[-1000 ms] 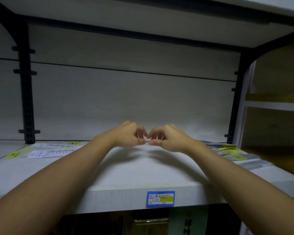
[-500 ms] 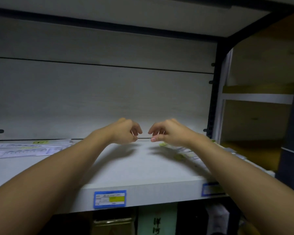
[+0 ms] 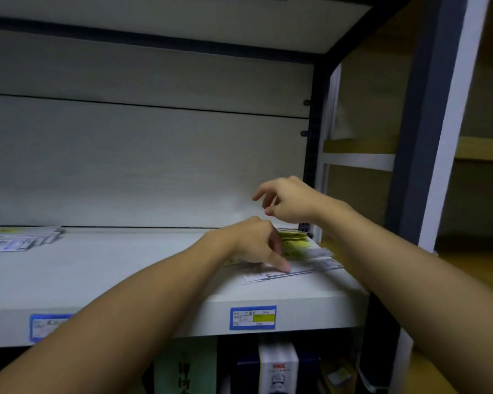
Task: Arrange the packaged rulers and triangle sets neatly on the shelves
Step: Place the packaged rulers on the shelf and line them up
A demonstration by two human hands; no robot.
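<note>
Pressing a fingertip on the nearest ruler pack point(image 3: 282, 275), the left hand point(image 3: 256, 241) rests on the loose pile at the right end of the shelf point(image 3: 97, 268). Above the pile, the right hand point(image 3: 289, 199) hovers loosely curled, holding nothing. Those slippery packs could easily slide off the shelf's front edge if pushed unevenly.

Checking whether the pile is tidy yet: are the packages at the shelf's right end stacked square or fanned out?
Fanned out. The right-end packages overlap at differing angles on the shelf, edges not aligned; left hand touches one.
</note>
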